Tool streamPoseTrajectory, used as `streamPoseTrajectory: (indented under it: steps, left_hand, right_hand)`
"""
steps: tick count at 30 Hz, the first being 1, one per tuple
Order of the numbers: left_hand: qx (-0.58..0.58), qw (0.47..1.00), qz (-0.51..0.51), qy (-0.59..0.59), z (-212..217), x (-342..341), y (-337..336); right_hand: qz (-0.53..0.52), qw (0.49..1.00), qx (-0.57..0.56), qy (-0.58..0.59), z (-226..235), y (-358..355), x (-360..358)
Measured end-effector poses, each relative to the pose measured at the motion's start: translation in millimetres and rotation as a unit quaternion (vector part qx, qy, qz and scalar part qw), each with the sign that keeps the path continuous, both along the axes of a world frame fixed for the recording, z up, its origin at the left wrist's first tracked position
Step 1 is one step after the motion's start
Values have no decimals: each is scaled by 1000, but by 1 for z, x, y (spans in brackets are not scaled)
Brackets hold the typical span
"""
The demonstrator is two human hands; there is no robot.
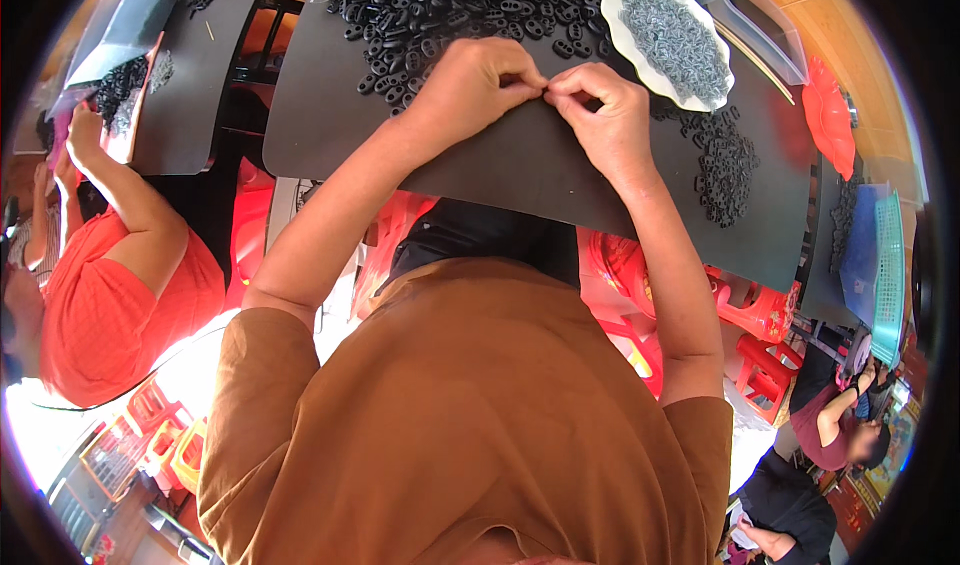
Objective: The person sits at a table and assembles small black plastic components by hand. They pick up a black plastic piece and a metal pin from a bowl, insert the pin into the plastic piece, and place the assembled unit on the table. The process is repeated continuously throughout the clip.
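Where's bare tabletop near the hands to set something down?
Bare: the table strip between its near edge and the left hand and right hand; the patch between its left edge and the large black pile; the near right corner beside the small black pile. Crowded: the far side, under the large pile and white bowl.

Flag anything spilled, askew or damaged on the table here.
Nothing clearly stands out. The heap of black parts and the smaller pile lie loose with strays at their edges, which looks more like piling than a spill. The clear pieces sit inside the bowl, and no damage shows.
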State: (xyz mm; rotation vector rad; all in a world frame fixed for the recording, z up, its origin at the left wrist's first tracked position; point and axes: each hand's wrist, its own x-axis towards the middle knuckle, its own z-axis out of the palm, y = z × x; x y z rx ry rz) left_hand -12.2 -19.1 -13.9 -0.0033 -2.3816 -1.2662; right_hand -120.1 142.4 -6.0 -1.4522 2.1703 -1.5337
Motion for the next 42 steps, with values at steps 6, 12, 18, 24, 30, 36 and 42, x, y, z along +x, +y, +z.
streamPoseTrajectory:
  steps: [6, 12, 18, 24, 30, 36, 42]
  left_hand:
    - [-2, 1000, 4, 8, 1, 0, 0]
    - [68, 995, 29, -71, 16, 2, 4]
    - [126, 989, 18, -82, 16, 1, 0]
    - [196, 975, -10, -103, 19, -1, -5]
    - [256, 958, -37, -123, 17, 0, -4]
    - [276, 951, -28, -135, 18, -2, -4]
    - [245, 961, -16, -127, 16, 2, -1]
  right_hand:
    - [12, 1000, -2, 24, -2, 0, -2]
    - [6, 993, 48, -110, 1, 4, -6]
    - [21, 985, 39, -169, 5, 3, -11]
    - [43, 960, 23, -276, 10, 6, -16]
    - [66, 944, 14, -323, 9, 7, -20]
    - [73, 925, 5, -373, 15, 6, -16]
    - [128, 939, 88, -308, 20, 8, -26]
